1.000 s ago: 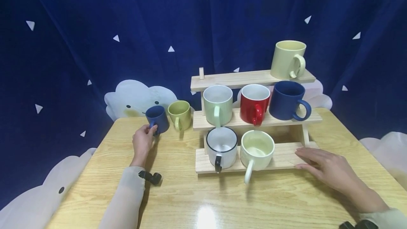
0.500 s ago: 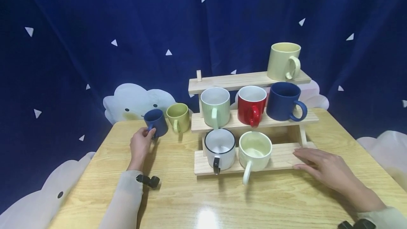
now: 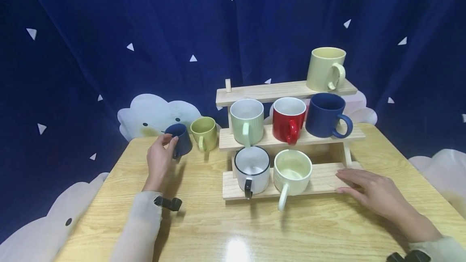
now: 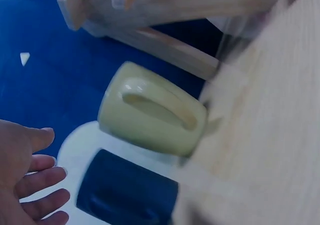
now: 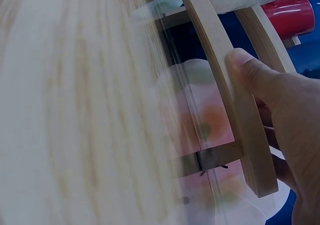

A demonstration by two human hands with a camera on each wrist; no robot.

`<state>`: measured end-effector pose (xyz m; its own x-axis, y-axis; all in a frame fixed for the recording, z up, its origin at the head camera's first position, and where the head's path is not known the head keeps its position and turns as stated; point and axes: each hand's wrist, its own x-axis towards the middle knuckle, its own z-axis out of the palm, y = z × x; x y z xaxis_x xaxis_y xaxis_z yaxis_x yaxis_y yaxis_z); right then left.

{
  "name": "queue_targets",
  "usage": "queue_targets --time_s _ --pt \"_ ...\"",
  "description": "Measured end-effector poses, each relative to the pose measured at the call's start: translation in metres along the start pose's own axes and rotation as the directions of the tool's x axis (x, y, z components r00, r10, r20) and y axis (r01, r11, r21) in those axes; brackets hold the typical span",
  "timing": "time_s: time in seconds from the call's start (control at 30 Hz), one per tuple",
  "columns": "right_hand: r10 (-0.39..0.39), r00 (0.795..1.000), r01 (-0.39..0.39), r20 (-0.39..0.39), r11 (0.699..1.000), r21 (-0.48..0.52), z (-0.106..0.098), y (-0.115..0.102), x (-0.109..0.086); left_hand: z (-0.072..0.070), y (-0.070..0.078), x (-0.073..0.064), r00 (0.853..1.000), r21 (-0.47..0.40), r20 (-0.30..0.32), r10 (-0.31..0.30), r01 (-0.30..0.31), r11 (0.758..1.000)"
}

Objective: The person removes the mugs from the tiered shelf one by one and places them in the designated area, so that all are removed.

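Observation:
On the left of the head view a small dark blue mug stands on the table. My left hand is beside it. In the left wrist view this hand is apart from the blue mug, its fingers loosely extended and holding nothing. A yellow-green mug stands to the right of the blue one. My right hand is at the right end of a wooden three-tier rack. Its thumb lies on one side of the lowest board, with fingers on the other side.
A pale green ribbed mug, a red mug and a larger blue mug fill the middle tier. A white black-rimmed mug and a cream mug stand below; a pale yellow mug is on top.
My left hand has let go of the small blue mug's handle and drawn slightly up and left. The mug stays in place. My right hand keeps its position on the rack.

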<state>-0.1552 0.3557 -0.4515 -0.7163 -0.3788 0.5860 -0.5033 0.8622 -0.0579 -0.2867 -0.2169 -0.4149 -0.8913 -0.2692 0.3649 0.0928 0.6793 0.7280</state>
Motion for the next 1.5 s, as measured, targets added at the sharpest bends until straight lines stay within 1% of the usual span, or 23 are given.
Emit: queue_targets --time_s 0.23,0.4,0.5,0.7,0.8,0.97,1.17,1.23,1.33,1.4,1.5 --pt "-0.001 1.0 0.001 0.004 1.0 0.006 -0.001 0.001 0.001 -0.015 0.029 0.006 0.996 0.056 0.036 0.081 -0.083 0.995" --pt "0.006 1.0 -0.006 0.009 1.0 0.003 0.0 0.0 0.0 -0.023 0.053 0.009 0.988 0.076 0.068 0.136 -0.141 0.987" --pt "0.013 1.0 -0.013 0.008 1.0 -0.001 0.0 0.0 0.0 -0.029 0.069 0.01 0.981 0.079 0.09 0.169 -0.176 0.981" --pt "0.018 1.0 -0.018 0.006 1.0 -0.002 -0.001 -0.001 -0.002 -0.036 0.1 0.013 0.961 0.065 0.119 0.25 -0.258 0.964" --pt "0.022 1.0 -0.022 0.012 1.0 0.001 -0.001 0.0 -0.002 -0.038 0.115 0.014 0.953 0.058 0.138 0.269 -0.279 0.959" --pt "0.018 1.0 -0.018 0.017 1.0 0.006 -0.001 0.0 -0.001 -0.039 0.138 0.015 0.944 0.061 0.174 0.281 -0.295 0.954" --pt "0.013 1.0 -0.013 0.016 1.0 0.006 -0.001 0.001 0.0 -0.036 0.165 0.018 0.919 0.067 0.204 0.338 -0.358 0.931" --pt "0.016 1.0 -0.016 0.019 1.0 0.008 -0.001 0.0 -0.001 -0.035 0.175 0.019 0.913 0.068 0.212 0.348 -0.37 0.927" --pt "0.02 1.0 -0.02 0.017 1.0 0.011 -0.001 0.0 -0.001 -0.032 0.188 0.021 0.91 0.073 0.229 0.345 -0.37 0.926" --pt "0.02 1.0 -0.02 0.014 1.0 0.013 -0.001 -0.001 0.0 -0.03 0.195 0.022 0.909 0.075 0.25 0.332 -0.36 0.93" --pt "0.017 1.0 -0.017 0.012 1.0 0.014 -0.001 -0.001 0.0 -0.027 0.204 0.023 0.904 0.079 0.285 0.319 -0.354 0.932"
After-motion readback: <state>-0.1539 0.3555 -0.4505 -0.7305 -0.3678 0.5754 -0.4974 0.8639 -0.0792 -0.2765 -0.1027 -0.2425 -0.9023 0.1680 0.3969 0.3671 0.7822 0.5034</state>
